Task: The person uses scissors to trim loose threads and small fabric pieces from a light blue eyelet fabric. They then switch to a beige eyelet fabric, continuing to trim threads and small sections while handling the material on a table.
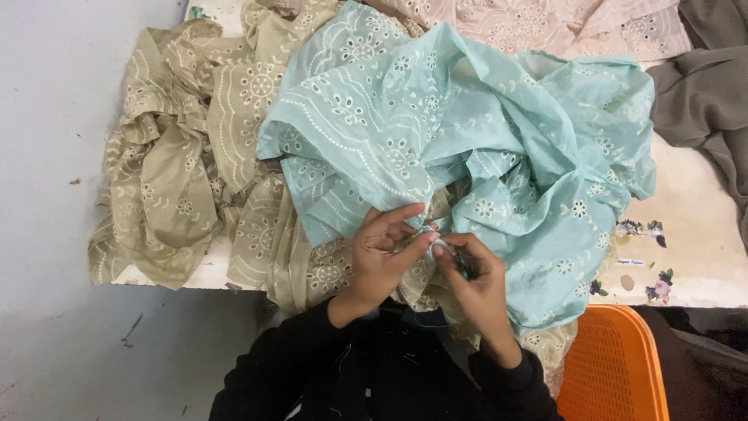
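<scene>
1. While both hands meet at 6 o'clock of the view, the left hand [379,253] pinches an edge of the light blue embroidered fabric [460,148] between thumb and forefinger.
2. Right hand [471,277] sits just beside it, at its 3 o'clock, fingers curled around a small dark tool [465,267]; its kind cannot be told.
3. Blue fabric lies bunched over the table's [693,226] middle, its lower edge reaching the hands.
4. Beige embroidered fabric [179,164] is heaped at 9 o'clock of the blue, partly beneath it.
5. Pale pink embroidered fabric [545,23] lies at 12 o'clock; grey cloth [705,93] at 2 o'clock.
6. Orange plastic basket [615,366] stands at 5 o'clock, below the table edge.
</scene>
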